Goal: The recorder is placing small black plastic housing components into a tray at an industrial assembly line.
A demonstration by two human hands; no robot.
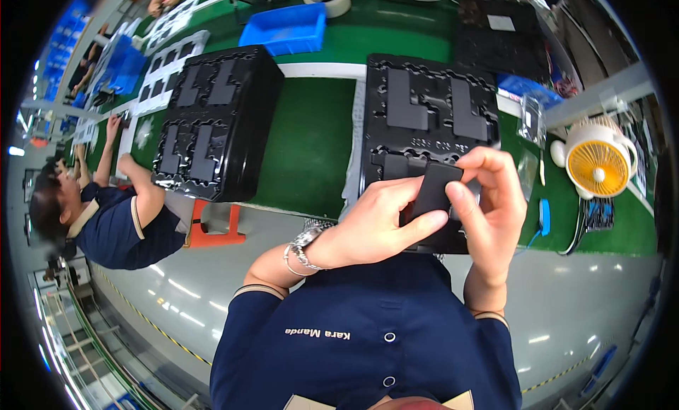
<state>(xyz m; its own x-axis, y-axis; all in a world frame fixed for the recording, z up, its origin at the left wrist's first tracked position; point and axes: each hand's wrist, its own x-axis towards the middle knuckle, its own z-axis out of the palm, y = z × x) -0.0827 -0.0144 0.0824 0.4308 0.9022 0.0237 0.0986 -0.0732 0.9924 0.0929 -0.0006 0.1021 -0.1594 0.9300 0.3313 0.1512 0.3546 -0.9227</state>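
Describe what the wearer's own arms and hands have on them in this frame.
Both hands are bare, with no gloves. The left hand has a silver metal wristwatch and a thin silver bangle at the wrist. The right hand shows no jewellery. Short dark navy sleeves with a tan-striped cuff cover the upper arms; the forearms are uncovered.

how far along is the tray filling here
Done: the left tray stack shows four dark parts seated, and the right tray has two in its far pockets. In hand: both the left hand and right hand hold a black part. Left: the right tray's near pockets.
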